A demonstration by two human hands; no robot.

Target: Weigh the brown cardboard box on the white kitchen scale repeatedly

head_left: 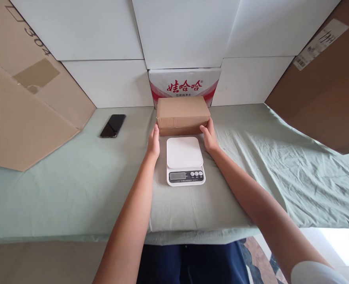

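A closed brown cardboard box [182, 114] rests on the green-covered table, just behind a white digital kitchen scale [185, 159]. My left hand [153, 142] lies flat against the box's left lower side. My right hand [209, 137] presses on its right lower side. Both hands grip the box between them, one on each side of the scale. The scale's platform is bare and its display is too small to read.
A black phone [113, 126] lies at the left on the green cloth [73, 185]. A red-and-white printed carton [184, 87] stands behind the box. Large cardboard sheets lean at the left [29, 98] and right [325, 86], with white panels behind.
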